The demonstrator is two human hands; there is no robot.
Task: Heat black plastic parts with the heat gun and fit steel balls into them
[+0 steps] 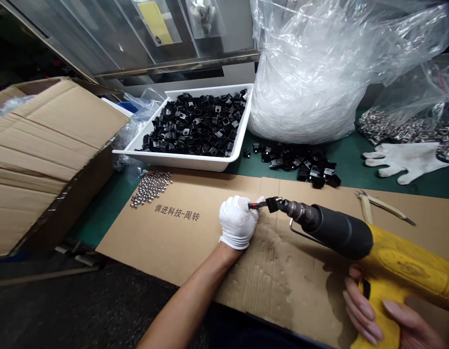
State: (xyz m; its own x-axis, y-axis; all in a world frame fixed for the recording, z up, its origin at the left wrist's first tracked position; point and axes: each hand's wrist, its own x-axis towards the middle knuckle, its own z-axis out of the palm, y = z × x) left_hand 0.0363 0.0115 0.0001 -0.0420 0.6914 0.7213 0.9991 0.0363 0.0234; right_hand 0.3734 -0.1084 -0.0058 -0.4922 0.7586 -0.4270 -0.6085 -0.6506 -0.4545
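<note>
From the head camera I record the left hand [238, 223], in a white cotton glove, with its fingers [242, 213] closed in a pinch around a slim metal rod [256, 205]. The rod's far end meets a small black square part [272, 204], which sits at the nozzle of a yellow heat gun [387, 257]. I cannot tell how that part is fixed there. The bare right hand [384, 310] is at the lower edge of my view, its fingers [362, 305] closed around the yellow grip. The black barrel of the gun crosses just beside the gloved hand.

Directly below the fingers lies a cardboard sheet [300, 271] with printed characters [177, 212] to their left. Past those characters is a loose group of steel balls [150, 187]. Ahead of the fingers, a white tray [188, 162] holds a heap of black parts, and more black parts [297, 165] lie loose on a green bench mat [349, 167]. Further right are a bulging clear bag of white items [307, 72], a spare white glove [406, 162], a bag of metal pieces [406, 128] and a pair of long-handled pliers [384, 206]. A large cardboard box [53, 140] stands well left of the fingers.
</note>
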